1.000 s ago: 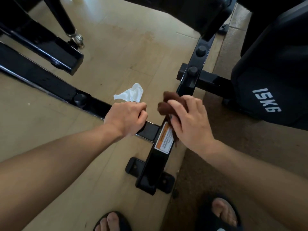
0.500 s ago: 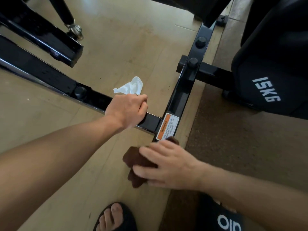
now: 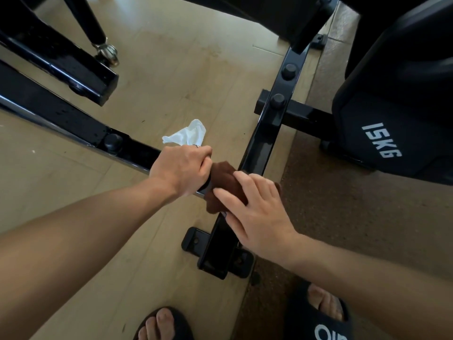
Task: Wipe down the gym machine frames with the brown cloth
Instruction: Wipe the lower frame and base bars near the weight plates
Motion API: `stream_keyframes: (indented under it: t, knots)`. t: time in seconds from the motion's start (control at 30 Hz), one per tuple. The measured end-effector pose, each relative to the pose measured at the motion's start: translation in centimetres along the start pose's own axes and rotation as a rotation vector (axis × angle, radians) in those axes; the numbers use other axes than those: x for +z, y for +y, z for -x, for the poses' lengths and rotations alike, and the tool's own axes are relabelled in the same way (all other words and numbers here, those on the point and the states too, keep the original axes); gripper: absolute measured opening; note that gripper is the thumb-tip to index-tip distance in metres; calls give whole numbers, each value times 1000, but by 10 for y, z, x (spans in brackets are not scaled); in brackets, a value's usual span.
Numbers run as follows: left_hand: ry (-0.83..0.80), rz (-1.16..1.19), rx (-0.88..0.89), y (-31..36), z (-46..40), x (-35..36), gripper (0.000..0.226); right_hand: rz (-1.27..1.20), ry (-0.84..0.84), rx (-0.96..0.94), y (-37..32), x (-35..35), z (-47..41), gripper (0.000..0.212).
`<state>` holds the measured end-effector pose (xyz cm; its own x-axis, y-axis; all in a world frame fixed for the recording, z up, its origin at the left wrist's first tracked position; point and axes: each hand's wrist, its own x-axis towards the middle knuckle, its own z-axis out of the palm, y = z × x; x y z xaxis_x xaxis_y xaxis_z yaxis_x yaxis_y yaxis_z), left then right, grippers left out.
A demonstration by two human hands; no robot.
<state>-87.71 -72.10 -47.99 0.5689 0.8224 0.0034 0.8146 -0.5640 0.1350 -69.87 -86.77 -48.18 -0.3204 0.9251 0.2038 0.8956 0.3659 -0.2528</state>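
Black steel tubing is what I am working along, so I am reading the scene from the left. My left hand (image 3: 182,169) is gripping the long frame bar (image 3: 73,119) with its fingers curled round it, and a white tissue (image 3: 187,134) is poking out on the far side of that fist, though I cannot tell whether the hand is holding it or it is lying on the floor (image 3: 171,57) behind. Just to the right, the brown cloth (image 3: 221,182) is sitting bunched at the joint where this bar meets the cross bar (image 3: 264,133). My right hand (image 3: 255,212) is pressing it down with fairly straight, spread fingers, not clutching it. To do this pass well, I judge that I should be keeping the palm flat so the cloth is covering the bar's top, then wrapping it over the edges and around the bolt caps. The left hand should be steadying me only. Further right, the weight marked 15KG (image 3: 382,141) is standing well clear.
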Motion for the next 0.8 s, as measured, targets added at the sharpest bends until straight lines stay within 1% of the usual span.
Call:
stream_keyframes:
  t: [0.07,0.13,0.23,0.33,0.4,0.5,0.53,0.67,0.73,0.8]
  knots:
    - [-2,8,-1,1,1,0,26,19,-38,-73,15,-3,-8,43]
    - [-9,14,-10,2,0,-1,26,23,-28,-54,32,-6,-23,43]
    - [-18,12,-28,1,0,0,26,36,54,156,61,-12,-56,41]
    - [-19,11,-25,0,1,1,26,151,65,369,88,-19,-90,42]
    - [-20,10,-18,1,-1,1,26,183,70,457,95,-20,-102,43]
    - [-14,12,-17,1,-1,1,26,156,79,519,74,-16,-95,42]
    - [-11,16,-12,1,-2,1,26,147,70,490,60,-15,-85,42]
    - [25,13,15,0,-1,2,31,64,41,221,10,-7,-33,39]
    - [46,12,26,-1,0,3,34,33,30,120,11,-7,-27,38]
    - [65,9,32,-1,0,5,33,-2,64,97,29,-12,-35,39]
